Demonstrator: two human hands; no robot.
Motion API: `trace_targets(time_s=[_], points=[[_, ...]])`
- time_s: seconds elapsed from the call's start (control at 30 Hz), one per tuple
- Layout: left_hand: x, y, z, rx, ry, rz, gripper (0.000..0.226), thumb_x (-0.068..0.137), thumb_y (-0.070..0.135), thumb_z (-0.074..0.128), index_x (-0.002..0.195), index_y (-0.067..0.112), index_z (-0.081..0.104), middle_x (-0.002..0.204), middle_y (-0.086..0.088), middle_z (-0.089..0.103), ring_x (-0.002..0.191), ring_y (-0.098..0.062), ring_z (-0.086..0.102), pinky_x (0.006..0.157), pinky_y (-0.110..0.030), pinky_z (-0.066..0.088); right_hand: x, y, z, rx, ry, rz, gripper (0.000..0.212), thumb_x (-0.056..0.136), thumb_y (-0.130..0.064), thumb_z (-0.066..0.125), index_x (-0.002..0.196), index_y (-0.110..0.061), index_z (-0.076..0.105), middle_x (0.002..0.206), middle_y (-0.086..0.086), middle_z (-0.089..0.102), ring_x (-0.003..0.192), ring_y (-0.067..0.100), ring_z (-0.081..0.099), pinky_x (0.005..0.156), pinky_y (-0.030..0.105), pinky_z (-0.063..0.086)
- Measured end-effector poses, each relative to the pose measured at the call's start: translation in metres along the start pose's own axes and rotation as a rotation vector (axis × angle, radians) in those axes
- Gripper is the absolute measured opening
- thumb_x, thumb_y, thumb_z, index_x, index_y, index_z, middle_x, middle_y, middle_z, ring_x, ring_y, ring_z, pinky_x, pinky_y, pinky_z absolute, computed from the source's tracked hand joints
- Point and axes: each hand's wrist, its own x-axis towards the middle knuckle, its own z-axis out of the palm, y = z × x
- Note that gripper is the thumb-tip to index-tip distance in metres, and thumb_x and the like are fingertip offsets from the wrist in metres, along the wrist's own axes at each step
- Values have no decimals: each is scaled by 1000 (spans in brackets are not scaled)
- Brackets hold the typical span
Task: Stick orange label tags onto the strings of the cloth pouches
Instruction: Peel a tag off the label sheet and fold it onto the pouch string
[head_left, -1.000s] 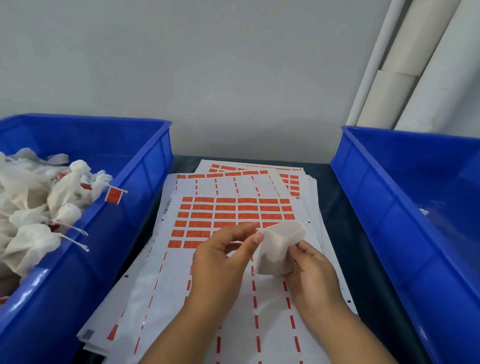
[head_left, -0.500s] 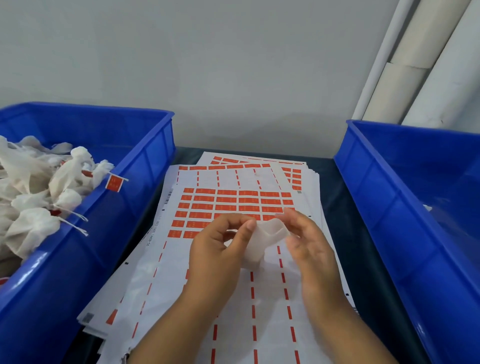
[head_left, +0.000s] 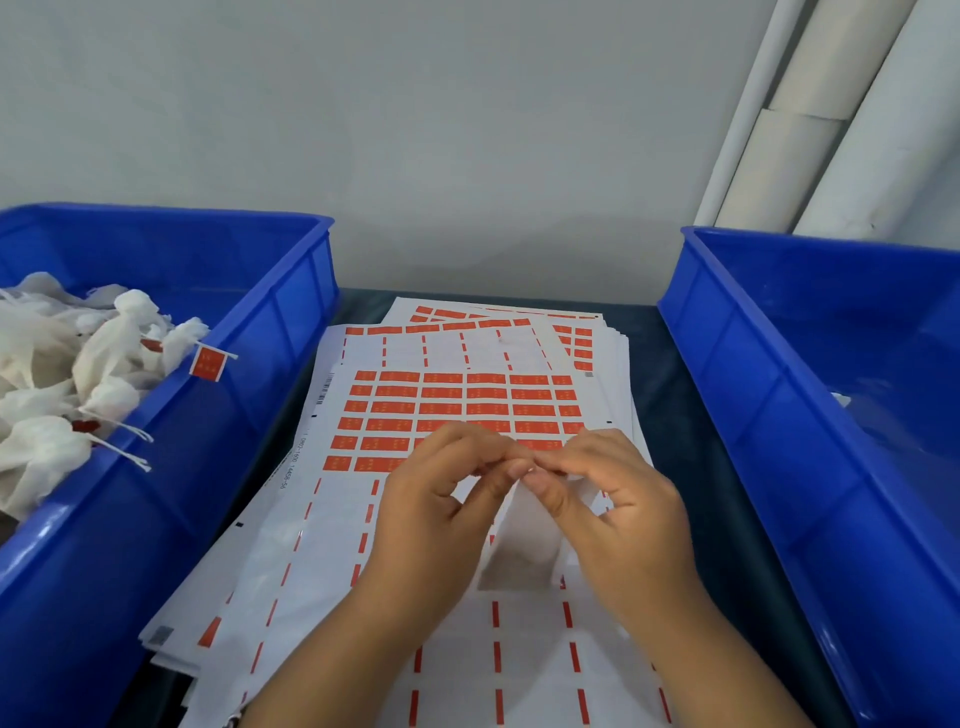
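A person's two bare hands are meeting over a stack of white paper label sheets (head_left: 291, 561) that is lying on a dark tabletop (head_left: 670, 374). The left hand (head_left: 441, 514) and the right hand (head_left: 618, 504) are bringing their fingertips together at the middle of the view, and both are pinching the top edge of a small white cloth pouch (head_left: 519, 551), which is hanging down between the palms just above the sheets. Whether a string is caught in the pinch is too small to tell.

The top sheet is carrying a block of small orange rectangular label tags (head_left: 462, 410) in rows, sitting just beyond the fingers; the nearer part of the sheet is showing only thin orange dashes in columns. More sheets are fanning out underneath, towards the wall.

At the left, a large blue plastic bin (head_left: 218, 467) is holding a heap of white cloth pouches with strings (head_left: 67, 374). One orange tag on a string (head_left: 208, 364) is sticking out over the heap towards the bin's inner wall, and two white strings are dangling near the bin's rim.

At the right, a second blue plastic bin (head_left: 779, 415) is standing well apart from the first, with the sheets between them. Behind it, white pipes (head_left: 810, 135) are leaning against a pale grey wall (head_left: 415, 130)
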Motion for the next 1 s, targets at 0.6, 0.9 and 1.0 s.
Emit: trace_targets(time_s=[0.6,0.9,1.0], points=[[1,-8,-6,346,185,-13,12,77,30,43,88,33,49,78,26,48,66,5,50,61,-9,34,-1,-1,-1,8,31,109,12,73,-35,66,74,-41,55,105,-29,52,107,-11,49,79,-5,35],[8,-14,-17,406,238,-39,17,79,26,49,89,22,62,85,19,54,68,2,50,62,-10,36,-1,-3,3,4,-77,182,8,73,-41,63,74,-37,56,105,-31,54,108,-11,48,82,-4,37],[7,-17,-15,394,239,-78,20,83,13,60,86,32,53,78,30,47,67,3,52,60,-9,35,-2,-1,5,73,-228,298,9,84,-39,57,76,-34,55,98,-32,60,97,-12,54,75,4,40]])
